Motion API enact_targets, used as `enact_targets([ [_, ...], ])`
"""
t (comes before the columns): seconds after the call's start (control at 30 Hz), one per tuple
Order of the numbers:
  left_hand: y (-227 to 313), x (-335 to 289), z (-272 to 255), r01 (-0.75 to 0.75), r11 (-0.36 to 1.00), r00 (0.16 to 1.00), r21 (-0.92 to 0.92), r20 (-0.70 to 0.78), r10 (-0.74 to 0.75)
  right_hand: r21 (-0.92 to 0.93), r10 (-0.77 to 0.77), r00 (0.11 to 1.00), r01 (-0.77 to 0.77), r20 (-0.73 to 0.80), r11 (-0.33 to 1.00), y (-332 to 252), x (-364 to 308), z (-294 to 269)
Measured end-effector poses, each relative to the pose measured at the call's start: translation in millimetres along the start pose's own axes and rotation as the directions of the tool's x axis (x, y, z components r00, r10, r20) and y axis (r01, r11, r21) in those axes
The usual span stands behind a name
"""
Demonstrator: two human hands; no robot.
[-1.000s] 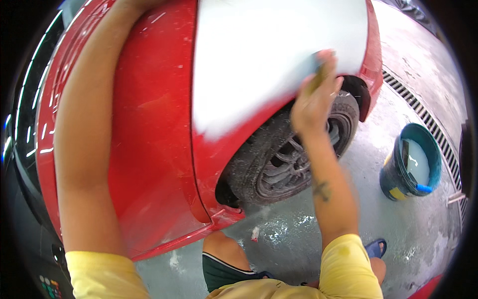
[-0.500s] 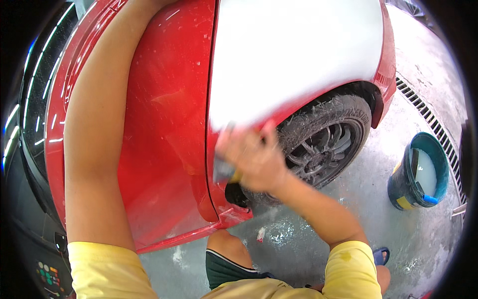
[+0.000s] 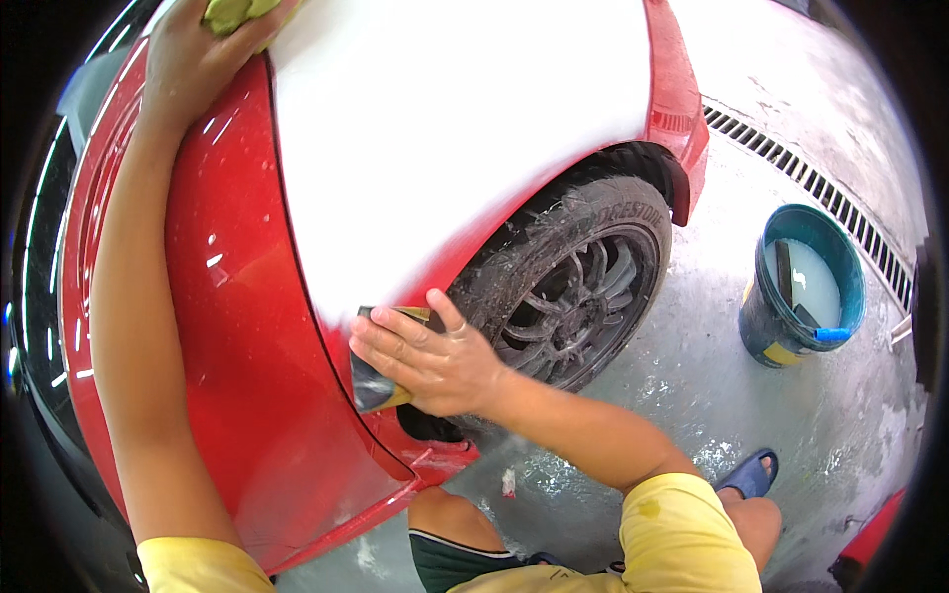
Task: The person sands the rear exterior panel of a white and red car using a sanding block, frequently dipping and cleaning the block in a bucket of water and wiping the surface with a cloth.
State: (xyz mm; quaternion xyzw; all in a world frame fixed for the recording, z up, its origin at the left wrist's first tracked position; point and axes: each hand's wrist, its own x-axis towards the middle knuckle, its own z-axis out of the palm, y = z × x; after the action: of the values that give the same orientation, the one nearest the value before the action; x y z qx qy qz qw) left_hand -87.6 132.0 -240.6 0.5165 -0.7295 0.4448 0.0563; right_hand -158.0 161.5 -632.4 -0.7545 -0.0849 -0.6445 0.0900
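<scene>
Under the right hand (image 3: 430, 364), a dark folded sheet (image 3: 372, 385) against the red panel (image 3: 237, 395)!
Head view: those fingers stretch leftward, holding it crosswise; its long axis seems to run up-down, lower end peeking out below the hand, toward the person's knee (image 3: 450, 516). Well above, farther off, the left hand (image 3: 188, 69) grips a yellow-green sponge (image 3: 227, 12).
</scene>
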Motion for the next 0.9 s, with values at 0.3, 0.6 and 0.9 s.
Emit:
enact_targets([
  [0.3, 11, -5, -10, 0.063, 0.998, 0.993, 0.0, 0.095, -0.063, 0.032, 0.521, 0.803, -0.536, -0.289, 0.844, 92, 52, -21],
  [0.6, 9, -5, -6, 0.046, 0.999, 0.995, -0.017, 0.087, -0.044, -0.144, 0.319, 0.916, -0.359, -0.242, 0.922, 121, 45, -32],
  [0.9, -43, -18, 2, 0.008, 0.987, 0.998, 0.158, 0.066, -0.019, 0.086, 0.089, 0.995, -0.086, -0.039, 0.993, 31, 27, -19],
])
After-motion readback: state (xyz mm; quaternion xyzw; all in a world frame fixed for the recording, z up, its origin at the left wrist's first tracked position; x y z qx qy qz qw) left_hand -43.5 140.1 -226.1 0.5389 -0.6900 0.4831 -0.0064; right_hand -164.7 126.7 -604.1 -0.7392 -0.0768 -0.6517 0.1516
